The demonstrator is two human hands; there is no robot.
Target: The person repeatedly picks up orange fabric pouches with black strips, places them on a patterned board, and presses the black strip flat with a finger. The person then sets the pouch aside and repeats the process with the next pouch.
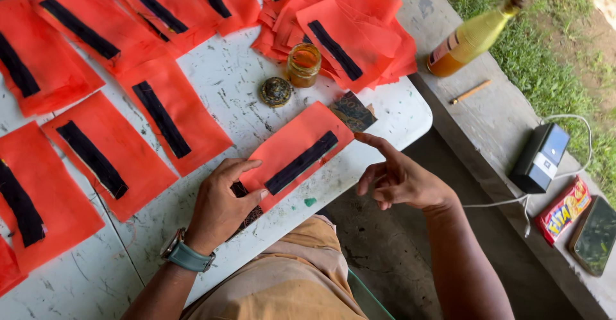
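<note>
Lying slantwise at the near edge of the scuffed white table point(224, 82), an orange paper rectangle point(292, 150) carries one black strip point(301, 163) along its length. The left hand point(221, 207) rests flat on its lower corner, fingers close together, thumb pressing the sheet, pinching nothing. The right hand point(401, 179) hovers off the table edge beside the upper end, forefinger extended toward it, other fingers loosely curled, holding nothing. Beyond the sheet stand a small amber jar point(303, 64) and its round lid point(276, 91). On the concrete ledge lie a yellow bottle point(471, 37), a dark box point(542, 156) and a red-and-yellow packet point(564, 209).
</note>
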